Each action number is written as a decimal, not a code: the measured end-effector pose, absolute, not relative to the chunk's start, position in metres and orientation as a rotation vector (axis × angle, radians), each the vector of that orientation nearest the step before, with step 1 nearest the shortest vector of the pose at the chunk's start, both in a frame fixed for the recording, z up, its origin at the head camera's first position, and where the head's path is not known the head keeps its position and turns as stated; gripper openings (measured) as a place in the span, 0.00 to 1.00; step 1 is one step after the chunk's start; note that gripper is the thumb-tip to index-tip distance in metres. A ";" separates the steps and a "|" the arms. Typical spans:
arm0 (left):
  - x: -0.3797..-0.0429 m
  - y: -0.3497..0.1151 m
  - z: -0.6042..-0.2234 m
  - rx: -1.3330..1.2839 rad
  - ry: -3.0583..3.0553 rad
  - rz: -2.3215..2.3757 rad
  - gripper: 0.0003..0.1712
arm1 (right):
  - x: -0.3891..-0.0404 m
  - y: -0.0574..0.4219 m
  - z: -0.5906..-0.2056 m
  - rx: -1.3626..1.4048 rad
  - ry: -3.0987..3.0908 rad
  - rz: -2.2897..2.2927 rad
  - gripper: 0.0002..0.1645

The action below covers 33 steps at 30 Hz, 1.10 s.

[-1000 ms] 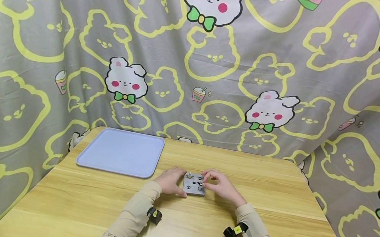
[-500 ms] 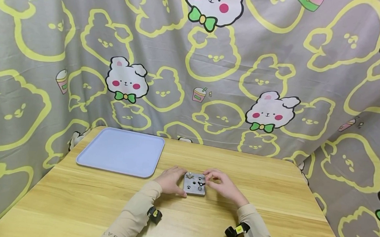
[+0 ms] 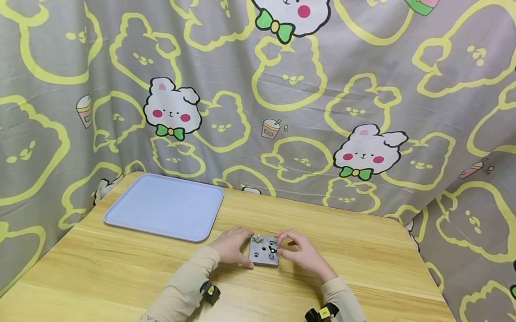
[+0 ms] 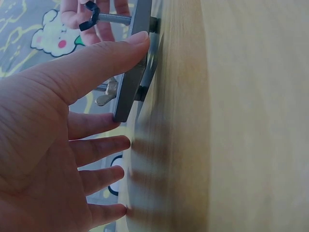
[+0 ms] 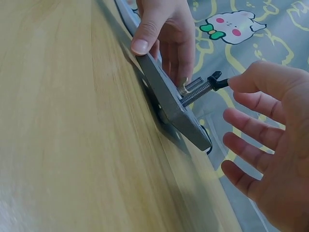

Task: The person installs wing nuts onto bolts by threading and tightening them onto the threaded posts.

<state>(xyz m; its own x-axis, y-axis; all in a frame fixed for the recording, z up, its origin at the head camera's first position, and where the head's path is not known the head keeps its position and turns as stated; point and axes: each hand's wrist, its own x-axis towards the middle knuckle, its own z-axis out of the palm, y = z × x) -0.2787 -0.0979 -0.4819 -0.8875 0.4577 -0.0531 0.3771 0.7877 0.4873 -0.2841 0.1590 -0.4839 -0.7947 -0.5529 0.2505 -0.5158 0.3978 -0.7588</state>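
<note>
A square grey metal plate [image 3: 263,258] with several holes and two threaded bolts rests on the table. A black wing nut [image 5: 217,81] sits high on the bolt at its right. Lower on the other bolt is a silver wing nut [image 4: 107,93]. My left hand [image 3: 231,246] holds the plate steady from the left, thumb on the near edge and index finger at the far side, its other fingers spread. With thumb and index finger, my right hand [image 3: 303,254] pinches one wing of the black nut. Its remaining fingers are loosely bent, away from the plate.
At the back left of the wooden table [image 3: 369,250] lies a pale blue tray [image 3: 163,206]. A grey curtain [image 3: 229,67] printed with cartoon bears surrounds the far edge and both sides.
My right hand pulled slightly right, off the black wing nut, then came back to it. The nut's wings have turned a little. My left hand and the plate stayed in place.
</note>
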 end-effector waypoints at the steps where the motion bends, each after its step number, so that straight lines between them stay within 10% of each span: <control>1: -0.279 -0.098 -0.482 0.658 2.808 0.707 0.55 | -0.284 0.159 -0.484 -0.992 2.593 -1.381 0.08; 24: -0.278 -0.097 -0.480 0.667 2.815 0.702 0.54 | -0.284 0.156 -0.488 -1.047 2.558 -1.395 0.02; 33: -0.279 -0.098 -0.482 0.662 2.814 0.691 0.55 | -0.283 0.154 -0.488 -1.018 2.565 -1.388 0.17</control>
<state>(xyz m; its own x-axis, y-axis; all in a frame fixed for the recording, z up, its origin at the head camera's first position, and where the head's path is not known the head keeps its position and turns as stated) -0.2786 -0.0979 -0.4819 -0.8873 0.4577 -0.0566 0.3795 0.7943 0.4744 -0.2834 0.1540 -0.4882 -0.7816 -0.5706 0.2521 -0.5232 0.3797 -0.7630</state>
